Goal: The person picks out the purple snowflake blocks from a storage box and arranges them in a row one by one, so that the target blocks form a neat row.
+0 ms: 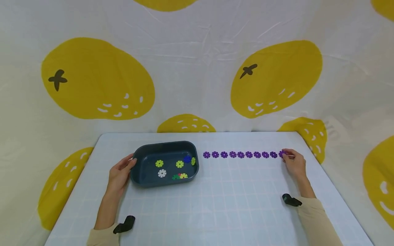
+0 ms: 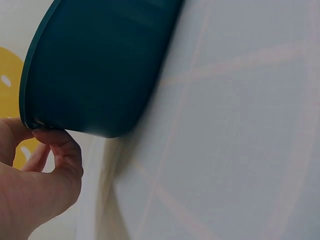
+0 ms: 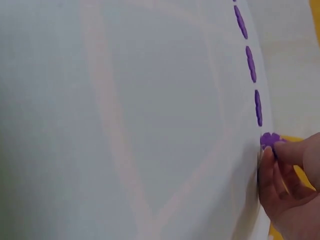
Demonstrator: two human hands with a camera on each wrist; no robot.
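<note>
A dark blue-green rectangular tray [image 1: 147, 179] stands left of centre on the table. My left hand [image 1: 119, 174] pinches its left rim between thumb and fingers, as the left wrist view also shows of the tray's outer wall [image 2: 100, 65]. Several flower-shaped discs lie inside, among them a white one [image 1: 162, 173], yellow-green ones [image 1: 159, 163] and a blue one [image 1: 187, 159]. To the tray's right runs a straight row of purple flower discs [image 1: 240, 154]. At its right end my right hand [image 1: 295, 164] pinches a purple flower disc [image 3: 270, 140], which is tilted up off the cloth.
A pale checked cloth [image 1: 227, 205] covers the table. Behind and beside it hangs a white sheet [image 1: 191, 75] printed with big yellow fruit. Dark camera mounts sit at both wrists, over beige sleeves [image 1: 320, 218].
</note>
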